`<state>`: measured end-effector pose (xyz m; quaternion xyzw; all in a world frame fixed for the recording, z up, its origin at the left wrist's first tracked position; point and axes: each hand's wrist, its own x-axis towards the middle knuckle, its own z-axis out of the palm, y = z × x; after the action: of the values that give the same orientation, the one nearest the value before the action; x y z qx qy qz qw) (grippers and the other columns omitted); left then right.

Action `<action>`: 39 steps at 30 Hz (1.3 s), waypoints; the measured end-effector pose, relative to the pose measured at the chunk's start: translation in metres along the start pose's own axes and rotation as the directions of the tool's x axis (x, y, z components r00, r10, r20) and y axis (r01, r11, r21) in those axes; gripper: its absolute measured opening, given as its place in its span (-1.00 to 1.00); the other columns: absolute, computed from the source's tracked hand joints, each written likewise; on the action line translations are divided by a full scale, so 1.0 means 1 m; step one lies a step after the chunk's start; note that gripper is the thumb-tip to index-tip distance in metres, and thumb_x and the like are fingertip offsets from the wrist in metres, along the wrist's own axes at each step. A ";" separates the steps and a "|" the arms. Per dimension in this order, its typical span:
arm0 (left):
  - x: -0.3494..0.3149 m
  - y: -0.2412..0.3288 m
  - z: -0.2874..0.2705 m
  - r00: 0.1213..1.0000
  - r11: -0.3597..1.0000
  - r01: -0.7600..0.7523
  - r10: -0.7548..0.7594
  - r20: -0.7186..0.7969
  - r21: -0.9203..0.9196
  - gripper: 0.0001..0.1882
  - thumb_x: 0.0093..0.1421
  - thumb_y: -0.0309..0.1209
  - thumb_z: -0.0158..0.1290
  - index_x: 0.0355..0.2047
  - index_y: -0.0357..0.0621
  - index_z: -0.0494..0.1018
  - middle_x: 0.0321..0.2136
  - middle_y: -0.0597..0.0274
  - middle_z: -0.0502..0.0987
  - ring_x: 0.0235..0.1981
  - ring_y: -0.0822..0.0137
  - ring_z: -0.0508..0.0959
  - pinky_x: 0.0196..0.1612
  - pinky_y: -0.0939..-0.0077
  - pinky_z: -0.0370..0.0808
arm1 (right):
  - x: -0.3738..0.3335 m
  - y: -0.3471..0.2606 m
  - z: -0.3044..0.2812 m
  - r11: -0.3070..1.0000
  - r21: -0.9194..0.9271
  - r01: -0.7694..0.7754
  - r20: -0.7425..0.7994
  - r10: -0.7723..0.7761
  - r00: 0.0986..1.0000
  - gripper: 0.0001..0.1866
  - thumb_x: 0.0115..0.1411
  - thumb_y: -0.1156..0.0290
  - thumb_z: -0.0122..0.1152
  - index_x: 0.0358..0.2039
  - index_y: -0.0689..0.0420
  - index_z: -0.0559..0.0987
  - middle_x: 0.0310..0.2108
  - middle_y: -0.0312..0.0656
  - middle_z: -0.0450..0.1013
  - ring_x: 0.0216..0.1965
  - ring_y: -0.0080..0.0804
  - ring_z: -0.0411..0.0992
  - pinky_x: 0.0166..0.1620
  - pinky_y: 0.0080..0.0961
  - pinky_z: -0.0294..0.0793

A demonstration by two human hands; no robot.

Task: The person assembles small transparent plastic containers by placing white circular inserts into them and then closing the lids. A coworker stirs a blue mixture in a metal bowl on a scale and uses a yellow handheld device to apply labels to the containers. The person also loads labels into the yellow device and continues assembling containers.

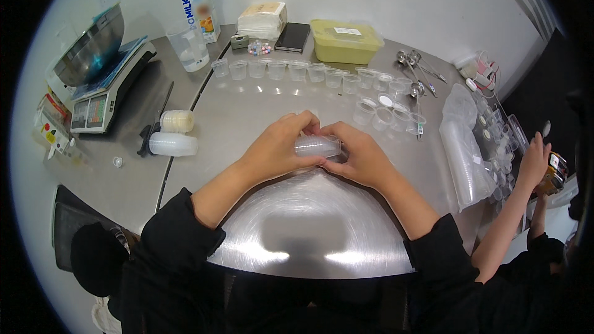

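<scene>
A short nested stack of clear plastic cups [317,146] lies sideways between my two hands, above the middle of the steel table [223,124]. My left hand [276,145] is wrapped round its left end, thumb below and fingers over the top. At the other end my right hand [362,153] grips the stack, its thumb also low. Beyond my hands, a row of small clear cups [276,70] curves across the table. More cups [383,116] cluster to the right, some with lids on or beside them. Further stacks of cups [173,145] and round lids [177,121] lie to the left.
A scale [99,108] with a metal bowl [93,49], a jug [188,49] and a carton [199,9] stand far left. Behind sit napkins [262,21], a phone [292,38] and a green tub [346,42]. Measuring spoons [424,71], bagged cups [464,154] and a co-worker's hand [533,164] are right.
</scene>
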<state>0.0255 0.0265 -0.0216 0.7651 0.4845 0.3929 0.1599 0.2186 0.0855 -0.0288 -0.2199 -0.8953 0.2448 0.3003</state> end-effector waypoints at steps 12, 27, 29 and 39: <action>0.000 -0.003 -0.005 1.000 1.000 0.006 -0.006 0.008 0.028 -0.57 -0.15 -0.36 0.32 -0.30 -0.20 0.39 -0.37 0.14 0.48 -0.30 0.23 0.50 -0.19 0.44 0.43 | -0.001 0.012 -0.014 0.999 -0.042 -0.019 -0.029 0.018 0.999 -0.58 -0.10 0.37 0.38 -0.20 0.12 0.46 -0.31 -0.11 0.46 -0.33 -0.21 0.47 -0.25 -0.39 0.46; 0.000 -0.006 -0.008 1.000 0.997 -0.022 0.021 0.009 0.070 -0.60 -0.12 -0.37 0.29 -0.29 -0.19 0.38 -0.35 0.16 0.45 -0.27 0.21 0.46 -0.15 0.43 0.41 | 0.027 0.032 -0.007 0.931 -0.364 -0.037 -0.289 -0.075 0.954 -0.69 -0.01 0.17 0.32 -0.41 0.10 0.47 -0.38 -0.26 0.44 -0.20 -0.27 0.37 -0.07 -0.28 0.26; -0.001 -0.006 -0.008 1.000 0.998 -0.016 0.015 0.016 0.066 -0.59 -0.12 -0.36 0.29 -0.29 -0.19 0.38 -0.34 0.15 0.45 -0.27 0.21 0.46 -0.14 0.43 0.41 | 0.026 0.035 -0.003 0.908 -0.414 -0.066 -0.261 -0.049 0.964 -0.69 -0.02 0.14 0.32 -0.46 0.09 0.48 -0.41 -0.27 0.45 -0.21 -0.28 0.36 -0.04 -0.26 0.22; -0.002 -0.005 -0.011 0.997 0.995 -0.050 0.044 0.067 0.086 -0.55 -0.13 -0.38 0.29 -0.23 -0.21 0.38 -0.29 0.13 0.45 -0.22 0.18 0.46 -0.10 0.40 0.42 | 0.017 0.039 -0.010 0.786 -0.600 -0.149 -0.250 -0.008 0.968 -0.67 -0.03 0.10 0.31 -0.63 0.10 0.51 -0.39 -0.25 0.45 -0.14 -0.26 0.32 0.06 -0.14 0.14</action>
<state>0.0135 0.0258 -0.0181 0.7949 0.4776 0.3500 0.1326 0.2219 0.1286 -0.0370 -0.3668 -0.8743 -0.0766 0.3085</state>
